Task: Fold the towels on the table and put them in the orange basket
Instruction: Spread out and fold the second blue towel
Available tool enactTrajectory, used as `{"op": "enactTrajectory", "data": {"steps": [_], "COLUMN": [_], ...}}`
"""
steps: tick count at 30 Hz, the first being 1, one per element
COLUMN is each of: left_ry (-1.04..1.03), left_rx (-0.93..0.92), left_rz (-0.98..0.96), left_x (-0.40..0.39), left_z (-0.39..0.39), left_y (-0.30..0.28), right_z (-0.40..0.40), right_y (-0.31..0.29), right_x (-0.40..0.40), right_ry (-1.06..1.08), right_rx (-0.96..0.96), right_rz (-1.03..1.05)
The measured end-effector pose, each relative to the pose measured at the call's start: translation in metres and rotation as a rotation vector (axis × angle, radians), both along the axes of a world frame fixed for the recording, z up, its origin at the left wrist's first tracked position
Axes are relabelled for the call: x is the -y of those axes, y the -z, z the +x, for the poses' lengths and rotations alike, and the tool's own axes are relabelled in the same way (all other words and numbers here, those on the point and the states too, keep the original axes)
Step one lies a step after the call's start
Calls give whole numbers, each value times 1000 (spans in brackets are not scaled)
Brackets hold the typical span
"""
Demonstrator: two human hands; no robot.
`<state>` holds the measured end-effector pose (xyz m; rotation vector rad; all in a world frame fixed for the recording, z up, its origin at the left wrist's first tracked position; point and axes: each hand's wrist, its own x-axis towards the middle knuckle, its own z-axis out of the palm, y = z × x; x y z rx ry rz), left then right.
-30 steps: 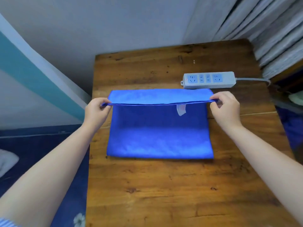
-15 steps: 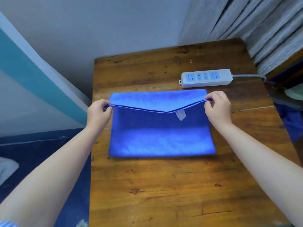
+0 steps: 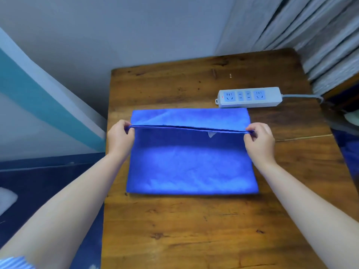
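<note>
The left hand [image 3: 120, 137] pinches one end of a raised edge of the blue towel [image 3: 191, 167]. Its thumb and fingers are closed tight on the cloth. The right hand [image 3: 259, 140] does the same at the other end — fingers curled, thumb pressed on the edge. Between the two hands the edge is pulled into a straight line, lifted a little above the rest of the towel.

There is one towel. It lies on the wooden table [image 3: 194, 230], near the middle, with its far edge just beside the white power strip [image 3: 249, 97]. The near part lies flat on the wood. A small white tag [image 3: 210, 134] peeks out under the lifted edge, closer to the right hand.

There is one power strip, with four sets of holes on top and a grey cord [image 3: 303, 96] going off to the right. Grey curtains [image 3: 310, 32] hang behind the far right corner of the table. There are two hands and two bare arms — a bit of striped sleeve [image 3: 13, 263] shows at the bottom left.
</note>
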<state>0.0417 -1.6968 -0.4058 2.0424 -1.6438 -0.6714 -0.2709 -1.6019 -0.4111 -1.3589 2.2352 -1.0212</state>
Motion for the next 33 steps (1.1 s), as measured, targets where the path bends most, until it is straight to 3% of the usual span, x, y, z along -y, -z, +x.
{"op": "enactTrajectory", "data": {"steps": [6, 21, 33], "left_ry": [129, 441, 486], "left_rx": [26, 186, 226], "left_rz": [-35, -1, 33], "left_x": [-43, -116, -135], "left_z": [17, 49, 59], "left_y": [11, 1, 11], "right_z": [0, 14, 20], "right_y": [12, -3, 3], "right_x": [-53, -111, -133], "right_ry": [-49, -168, -165], "right_rx": [23, -228, -265], "right_rz": [-3, 43, 136]}}
